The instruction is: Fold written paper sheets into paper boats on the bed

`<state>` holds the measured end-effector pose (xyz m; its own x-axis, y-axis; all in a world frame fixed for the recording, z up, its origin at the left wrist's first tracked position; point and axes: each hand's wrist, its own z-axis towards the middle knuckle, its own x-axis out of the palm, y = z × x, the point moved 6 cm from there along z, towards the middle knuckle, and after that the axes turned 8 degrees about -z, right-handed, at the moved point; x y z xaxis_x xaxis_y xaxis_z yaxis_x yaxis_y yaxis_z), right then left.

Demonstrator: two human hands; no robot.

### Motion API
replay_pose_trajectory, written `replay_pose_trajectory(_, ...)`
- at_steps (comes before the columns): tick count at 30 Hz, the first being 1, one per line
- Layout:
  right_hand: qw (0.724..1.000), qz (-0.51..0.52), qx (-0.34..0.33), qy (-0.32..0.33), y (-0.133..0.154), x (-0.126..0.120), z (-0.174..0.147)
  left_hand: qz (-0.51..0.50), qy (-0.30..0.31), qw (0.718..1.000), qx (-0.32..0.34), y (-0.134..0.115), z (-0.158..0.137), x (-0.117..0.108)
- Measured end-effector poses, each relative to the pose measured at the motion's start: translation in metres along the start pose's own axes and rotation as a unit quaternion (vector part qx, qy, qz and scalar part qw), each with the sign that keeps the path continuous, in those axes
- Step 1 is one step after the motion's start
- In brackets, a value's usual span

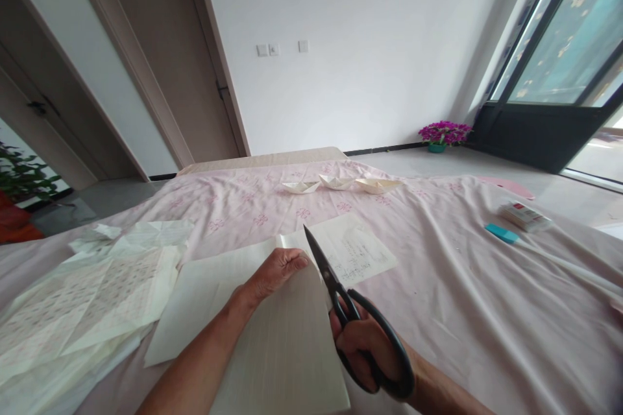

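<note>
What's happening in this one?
A person is working with paper over a pink flowered cloth. The left hand grips the far edge of a pale paper, thumb on top. The right hand holds black scissors beside that paper's right edge, tip pointing forward; whether any cut has been made, I can't tell. Three folded paper boats stand farther back, and creased printed sheets lie to the left.
</note>
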<state>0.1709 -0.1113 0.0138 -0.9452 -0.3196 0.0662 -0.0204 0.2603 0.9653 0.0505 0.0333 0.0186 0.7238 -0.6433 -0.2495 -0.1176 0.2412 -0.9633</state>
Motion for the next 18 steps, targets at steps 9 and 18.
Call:
replay_pose_trajectory(9,0.723,-0.582,0.074,-0.365,0.040,-0.157,-0.064,0.024,-0.200,0.977,0.073,-0.034,-0.011,-0.070)
replay_pose_trajectory(18,0.660,-0.664,0.096,-0.339,-0.006,-0.236,-0.085,-0.059,-0.211,0.972,0.079,-0.051,-0.011,-0.095)
